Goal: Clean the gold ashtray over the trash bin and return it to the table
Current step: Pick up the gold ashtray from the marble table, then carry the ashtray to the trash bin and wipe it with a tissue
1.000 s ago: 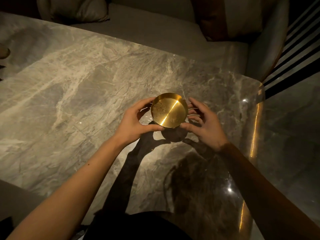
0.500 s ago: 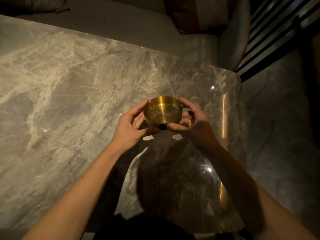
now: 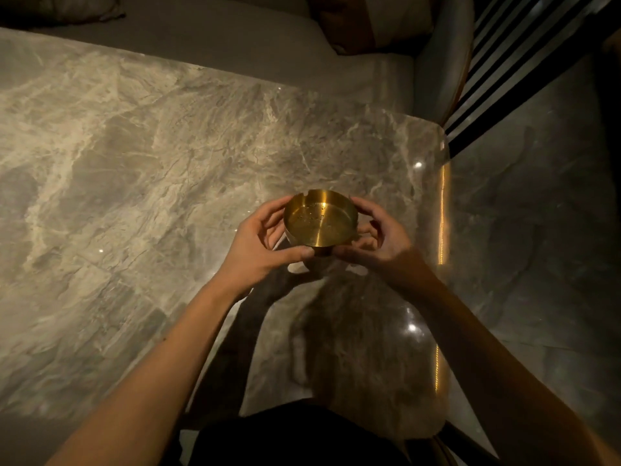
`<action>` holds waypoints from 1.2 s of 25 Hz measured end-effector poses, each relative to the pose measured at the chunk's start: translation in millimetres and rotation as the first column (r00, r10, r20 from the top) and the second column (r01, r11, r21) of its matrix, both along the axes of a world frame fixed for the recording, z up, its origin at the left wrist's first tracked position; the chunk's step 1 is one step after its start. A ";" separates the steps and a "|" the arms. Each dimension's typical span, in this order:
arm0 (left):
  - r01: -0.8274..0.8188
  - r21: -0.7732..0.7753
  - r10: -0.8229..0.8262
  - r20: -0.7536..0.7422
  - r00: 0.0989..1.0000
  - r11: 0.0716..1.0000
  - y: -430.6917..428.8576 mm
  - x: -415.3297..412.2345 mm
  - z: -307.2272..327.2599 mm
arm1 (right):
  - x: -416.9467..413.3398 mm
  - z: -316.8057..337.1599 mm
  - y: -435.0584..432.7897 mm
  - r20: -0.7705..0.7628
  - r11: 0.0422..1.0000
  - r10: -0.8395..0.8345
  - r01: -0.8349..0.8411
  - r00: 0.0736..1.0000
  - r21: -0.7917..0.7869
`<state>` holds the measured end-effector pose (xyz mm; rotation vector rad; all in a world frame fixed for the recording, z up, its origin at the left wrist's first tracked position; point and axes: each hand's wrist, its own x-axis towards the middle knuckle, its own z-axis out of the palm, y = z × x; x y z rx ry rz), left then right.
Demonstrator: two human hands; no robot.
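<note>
A round gold ashtray (image 3: pixel 321 218) with a notched rim is held in the air above the marble table (image 3: pixel 134 183), near its right end. Small specks lie on its shiny inner bottom. My left hand (image 3: pixel 258 247) grips its left side, thumb on the near wall. My right hand (image 3: pixel 379 237) cups its right side, fingers curled round the far rim. The ashtray's shadow falls on the table just below it. No trash bin is in view.
A grey sofa (image 3: pixel 235 38) with cushions (image 3: pixel 369 25) runs along the table's far edge. The table's right edge (image 3: pixel 442 210) glows with a light strip; beyond it is glossy dark floor (image 3: pixel 537 230) and a black slatted wall (image 3: pixel 524 62).
Both hands closed on the ashtray and lifted it off the table. It has tilted from facing me to nearly level, and the view shifted slightly right.
</note>
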<state>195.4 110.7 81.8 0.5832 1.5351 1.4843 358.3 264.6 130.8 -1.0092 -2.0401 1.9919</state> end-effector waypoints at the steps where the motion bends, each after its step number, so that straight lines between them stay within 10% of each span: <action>1: -0.003 -0.009 0.003 -0.042 0.999 1.000 11.2 16.8 2.1 | 17.2 -4.3 11.3 -0.010 1.000 0.000 0.000 1.000 0.002; 18: 0.244 -0.143 -0.260 -0.113 0.959 0.959 162.1 210.2 3.3 | 238.2 -26.3 125.2 0.050 0.954 -0.166 0.148 0.985 0.263; 30: 0.336 -0.300 -0.328 0.079 0.941 0.893 185.5 270.3 -46.5 | 302.2 -75.7 130.6 0.191 0.950 -0.299 0.310 0.935 -0.033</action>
